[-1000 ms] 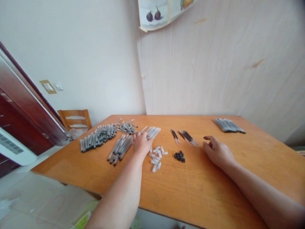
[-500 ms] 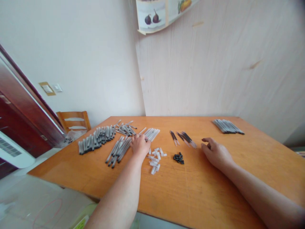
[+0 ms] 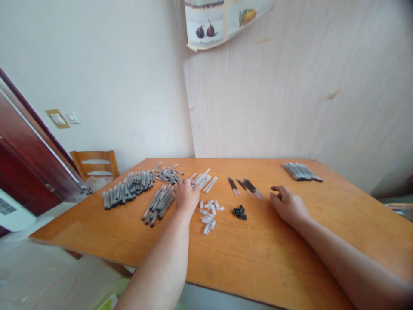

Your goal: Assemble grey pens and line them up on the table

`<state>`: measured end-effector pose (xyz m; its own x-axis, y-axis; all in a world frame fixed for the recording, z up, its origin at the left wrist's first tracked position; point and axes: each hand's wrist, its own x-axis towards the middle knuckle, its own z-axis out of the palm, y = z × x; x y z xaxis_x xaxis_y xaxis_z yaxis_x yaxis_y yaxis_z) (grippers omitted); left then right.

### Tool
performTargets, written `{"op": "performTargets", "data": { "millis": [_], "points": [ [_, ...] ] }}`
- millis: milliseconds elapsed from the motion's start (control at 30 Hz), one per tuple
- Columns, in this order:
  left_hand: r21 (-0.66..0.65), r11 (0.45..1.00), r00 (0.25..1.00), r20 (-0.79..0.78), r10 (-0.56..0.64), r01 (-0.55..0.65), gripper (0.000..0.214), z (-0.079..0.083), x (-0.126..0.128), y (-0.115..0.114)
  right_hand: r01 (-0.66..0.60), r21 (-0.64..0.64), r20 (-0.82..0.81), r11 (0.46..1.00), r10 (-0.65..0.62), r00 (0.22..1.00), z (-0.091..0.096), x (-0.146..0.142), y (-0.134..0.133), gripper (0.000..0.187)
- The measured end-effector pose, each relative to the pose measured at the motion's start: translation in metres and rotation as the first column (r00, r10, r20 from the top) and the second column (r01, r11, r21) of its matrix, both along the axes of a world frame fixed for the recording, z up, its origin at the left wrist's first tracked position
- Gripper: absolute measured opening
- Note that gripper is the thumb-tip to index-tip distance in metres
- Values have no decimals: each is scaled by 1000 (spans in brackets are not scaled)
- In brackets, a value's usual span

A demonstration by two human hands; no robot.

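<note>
My left hand (image 3: 186, 194) is closed over the near end of a row of clear white pen barrels (image 3: 203, 177), its fingertips pinching at one barrel and partly hiding it. Two barrels (image 3: 211, 184) lie a little apart to the right. Beside that hand is a stack of grey pens with black ends (image 3: 158, 203). My right hand (image 3: 288, 206) rests on the table with nothing in it, thumb and forefinger apart. Just left of it lie dark ink refills (image 3: 251, 188). Small clear caps (image 3: 209, 215) and black plugs (image 3: 239, 212) are heaped between my hands.
A long row of capped pens (image 3: 129, 188) lies at the left of the wooden table (image 3: 232, 258), with a looser pile (image 3: 169, 174) behind. More finished-looking pens (image 3: 302, 171) sit at the back right. A chair (image 3: 95, 163) stands beyond the left edge; a wall closes the back.
My left hand has shifted slightly, and the white barrels beside it have spread, with two now separate to the right. My right hand stays in place. The camera view has turned slightly.
</note>
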<state>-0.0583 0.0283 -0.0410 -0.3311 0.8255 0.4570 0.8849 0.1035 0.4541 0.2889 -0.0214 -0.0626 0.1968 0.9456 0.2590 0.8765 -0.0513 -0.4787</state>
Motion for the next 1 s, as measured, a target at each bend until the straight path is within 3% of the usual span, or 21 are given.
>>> {"op": "performTargets", "data": {
  "millis": [100,200,333,433,567,667,767,867,1000],
  "points": [
    [44,997,990,124,-70,65,22,1,-3,1,15,2,7,1000,-15,1000,1,-2,-2,40],
    [124,974,922,318,-221,190,16,1,0,3,20,9,29,1000,-20,999,1,-4,-3,39],
    [235,896,738,508,-444,377,15,10,12,0,-38,39,55,998,36,998,6,-7,0,38],
    [210,816,591,596,-543,538,19,28,24,-3,-96,84,17,992,95,995,21,-15,8,41],
    [142,731,487,659,-573,667,19,49,40,-7,-239,212,-90,948,263,961,43,-41,20,49],
    [163,712,437,690,-577,683,18,53,50,-9,-321,253,-97,913,354,930,50,-59,24,41],
    [233,718,350,749,-562,656,18,46,56,-9,-368,239,-134,898,406,904,47,-68,22,33],
    [327,734,189,830,-524,595,21,32,57,-6,-428,221,-197,876,470,860,38,-71,17,29],
    [354,727,40,885,-464,589,37,19,61,-5,-386,234,-261,893,439,860,29,-79,13,31]
  ]
}}
